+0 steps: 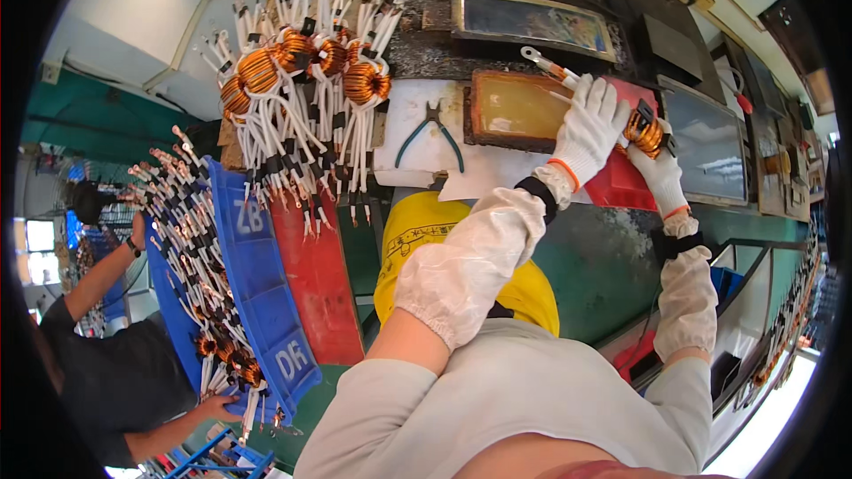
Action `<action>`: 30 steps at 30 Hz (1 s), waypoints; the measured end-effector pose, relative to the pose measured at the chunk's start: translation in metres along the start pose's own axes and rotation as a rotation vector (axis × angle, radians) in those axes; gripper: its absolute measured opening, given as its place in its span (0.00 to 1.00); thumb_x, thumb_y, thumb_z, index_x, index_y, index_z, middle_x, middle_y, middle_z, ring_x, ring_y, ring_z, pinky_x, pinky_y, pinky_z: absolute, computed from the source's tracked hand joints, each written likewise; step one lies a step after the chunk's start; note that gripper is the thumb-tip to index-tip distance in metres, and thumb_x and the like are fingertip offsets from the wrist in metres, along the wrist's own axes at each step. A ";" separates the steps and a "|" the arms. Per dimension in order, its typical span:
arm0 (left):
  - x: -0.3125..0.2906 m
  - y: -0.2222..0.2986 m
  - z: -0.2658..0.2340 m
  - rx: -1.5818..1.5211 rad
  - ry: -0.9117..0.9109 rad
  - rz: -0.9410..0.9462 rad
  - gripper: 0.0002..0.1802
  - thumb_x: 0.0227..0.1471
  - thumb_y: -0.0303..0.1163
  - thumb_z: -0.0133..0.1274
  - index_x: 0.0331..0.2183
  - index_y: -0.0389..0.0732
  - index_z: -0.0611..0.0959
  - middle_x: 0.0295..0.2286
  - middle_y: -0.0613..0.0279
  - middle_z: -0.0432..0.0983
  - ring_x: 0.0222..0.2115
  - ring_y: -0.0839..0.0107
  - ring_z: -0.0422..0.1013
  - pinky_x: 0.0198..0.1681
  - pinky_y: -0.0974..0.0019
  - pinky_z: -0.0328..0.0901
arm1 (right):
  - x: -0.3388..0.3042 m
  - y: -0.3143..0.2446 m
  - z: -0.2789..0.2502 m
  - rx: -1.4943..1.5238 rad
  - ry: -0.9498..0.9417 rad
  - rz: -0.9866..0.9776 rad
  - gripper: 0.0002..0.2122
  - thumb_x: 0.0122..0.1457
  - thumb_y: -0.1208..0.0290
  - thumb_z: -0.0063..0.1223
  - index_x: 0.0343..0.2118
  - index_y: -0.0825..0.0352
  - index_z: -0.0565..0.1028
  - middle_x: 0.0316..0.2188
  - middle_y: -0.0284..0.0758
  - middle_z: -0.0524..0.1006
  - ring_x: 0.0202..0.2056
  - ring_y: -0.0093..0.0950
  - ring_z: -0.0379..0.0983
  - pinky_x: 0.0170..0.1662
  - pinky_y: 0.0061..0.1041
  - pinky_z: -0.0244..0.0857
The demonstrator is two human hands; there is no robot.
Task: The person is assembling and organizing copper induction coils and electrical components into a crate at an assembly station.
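A copper-wound ring coil (645, 130) with white leads is held above the right part of the bench. My right hand (658, 179), in a white glove, is closed on the coil from its near side. My left hand (589, 129), gloved too, is closed around the coil's white leads (563, 75); their ring terminals stick out past it to the upper left. The left fingertips are partly hidden. Just left of this hand lies a shallow rectangular tray (475, 115) of amber liquid. Behind it sits a framed basin (460, 16) with a shiny, dark surface.
Cutting pliers (433, 135) with teal handles lie on white sheeting. Several similar coils (259, 71) are heaped at the back left. On the left, another person (115, 372) holds a blue crate (266, 275) full of leaded coils. A red sheet (626, 186) lies beneath my hands.
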State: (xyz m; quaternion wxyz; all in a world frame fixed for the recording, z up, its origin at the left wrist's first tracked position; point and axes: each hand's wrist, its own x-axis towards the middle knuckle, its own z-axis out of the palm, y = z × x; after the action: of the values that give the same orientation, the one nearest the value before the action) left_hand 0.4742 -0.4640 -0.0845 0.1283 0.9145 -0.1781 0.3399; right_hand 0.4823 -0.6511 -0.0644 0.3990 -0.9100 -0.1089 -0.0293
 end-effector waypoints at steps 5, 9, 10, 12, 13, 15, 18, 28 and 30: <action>0.006 0.002 -0.006 -0.025 0.013 0.026 0.22 0.49 0.34 0.44 0.47 0.39 0.73 0.42 0.50 0.70 0.50 0.54 0.64 0.61 0.46 0.49 | -0.005 -0.023 -0.010 0.273 -0.127 0.059 0.32 0.48 0.71 0.61 0.56 0.67 0.61 0.45 0.35 0.72 0.45 0.25 0.67 0.52 0.25 0.61; 0.023 0.004 -0.011 0.025 -0.164 0.070 0.22 0.47 0.36 0.48 0.45 0.39 0.75 0.35 0.57 0.72 0.44 0.58 0.67 0.60 0.49 0.49 | -0.007 -0.031 -0.015 0.212 -0.159 0.116 0.32 0.47 0.71 0.62 0.56 0.67 0.61 0.45 0.35 0.72 0.45 0.25 0.67 0.52 0.25 0.61; 0.028 0.002 -0.012 0.034 -0.227 0.098 0.23 0.45 0.40 0.52 0.43 0.39 0.76 0.33 0.59 0.73 0.42 0.60 0.69 0.59 0.50 0.50 | -0.008 -0.033 -0.014 0.271 -0.161 0.129 0.32 0.47 0.72 0.62 0.56 0.66 0.61 0.45 0.35 0.72 0.45 0.25 0.67 0.52 0.25 0.61; 0.043 0.000 -0.021 -0.016 -0.405 0.099 0.27 0.39 0.44 0.56 0.42 0.41 0.76 0.33 0.60 0.74 0.41 0.61 0.70 0.59 0.52 0.50 | -0.007 -0.029 -0.011 0.302 -0.147 0.116 0.31 0.46 0.73 0.63 0.54 0.67 0.62 0.43 0.34 0.73 0.44 0.23 0.69 0.50 0.24 0.63; 0.050 -0.002 -0.028 -0.076 -0.588 0.099 0.31 0.34 0.49 0.60 0.41 0.42 0.77 0.34 0.61 0.75 0.41 0.63 0.71 0.59 0.53 0.50 | -0.005 -0.025 -0.009 0.332 -0.132 0.112 0.30 0.45 0.74 0.64 0.52 0.68 0.63 0.41 0.33 0.73 0.42 0.22 0.71 0.49 0.23 0.65; 0.058 -0.008 -0.021 -0.089 -0.636 0.086 0.41 0.22 0.55 0.63 0.41 0.41 0.77 0.35 0.58 0.77 0.38 0.63 0.74 0.53 0.58 0.60 | -0.001 -0.016 -0.004 0.250 -0.126 0.079 0.30 0.44 0.73 0.65 0.51 0.68 0.64 0.40 0.33 0.74 0.41 0.22 0.72 0.49 0.23 0.65; 0.076 -0.006 -0.017 -0.303 -0.841 0.128 0.43 0.19 0.56 0.65 0.40 0.40 0.78 0.34 0.54 0.80 0.35 0.59 0.77 0.37 0.61 0.70 | 0.000 0.043 -0.005 0.065 0.017 0.065 0.33 0.38 0.66 0.70 0.50 0.66 0.67 0.43 0.37 0.73 0.45 0.29 0.72 0.51 0.27 0.65; 0.078 -0.012 -0.004 -0.396 -0.886 0.063 0.41 0.17 0.54 0.67 0.39 0.47 0.80 0.34 0.58 0.80 0.35 0.59 0.76 0.39 0.60 0.69 | 0.004 0.021 -0.003 0.136 -0.073 -0.036 0.31 0.44 0.72 0.67 0.51 0.67 0.64 0.43 0.35 0.75 0.43 0.24 0.73 0.48 0.24 0.66; 0.078 -0.011 -0.004 -0.366 -0.882 0.093 0.40 0.17 0.54 0.67 0.39 0.47 0.80 0.34 0.58 0.80 0.35 0.60 0.76 0.37 0.60 0.69 | 0.004 0.027 -0.002 0.117 -0.057 -0.038 0.31 0.43 0.71 0.67 0.51 0.67 0.64 0.43 0.35 0.74 0.43 0.24 0.72 0.48 0.24 0.66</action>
State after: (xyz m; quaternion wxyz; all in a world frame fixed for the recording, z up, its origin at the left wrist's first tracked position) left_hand 0.5318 -0.4710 -0.0304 0.1840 0.9250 -0.3130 -0.1120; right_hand 0.4924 -0.6698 -0.0824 0.4478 -0.8832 -0.1391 -0.0047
